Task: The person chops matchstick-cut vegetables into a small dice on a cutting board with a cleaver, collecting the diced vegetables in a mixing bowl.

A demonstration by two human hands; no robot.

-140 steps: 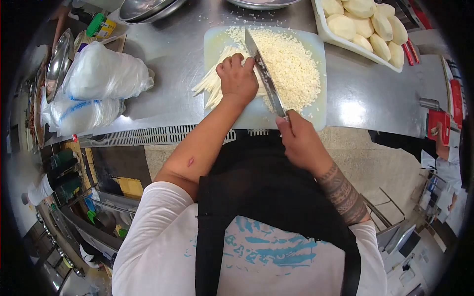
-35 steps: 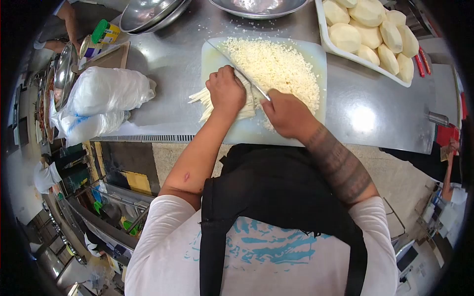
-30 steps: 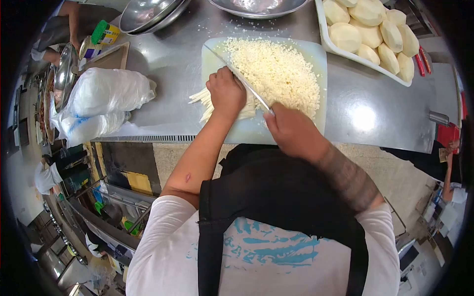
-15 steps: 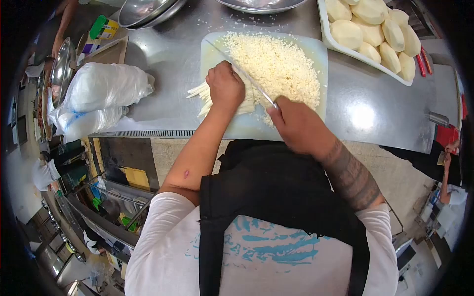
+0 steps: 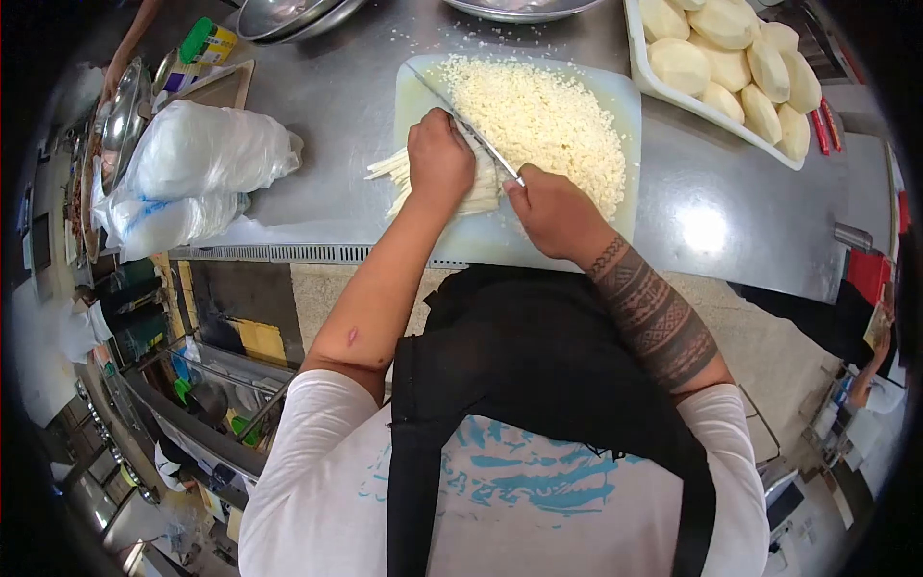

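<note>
Across a smooth, shiny metal desk lies a pale, translucent-looking cutting board with rounded corners, its bare surface showing along the near edge. On its right half spreads a broad, crumbly heap of chopped bits, cream-white, fine and grainy, with stray crumbs scattered on the metal past the far edge. On the left half lie long, thin pale strips, laid side by side like matchsticks, some ends poking out over the board's left edge. The left hand is curled down on these strips, its knuckles bunched close to the blade, pinning them to the board. The right hand grips the handle end of a knife, whose metal blade, seen nearly edge-on as a narrow line, slants across the board between the strips and the heap. At the upper right, a white tray with a raised rim holds large, rounded, peeled vegetables, their cut surfaces faceted and cream-coloured. Well to the left sit bulging, crinkled plastic bags, glossy and whitish, and near the far edge stand rounded, polished steel bowls.
</note>
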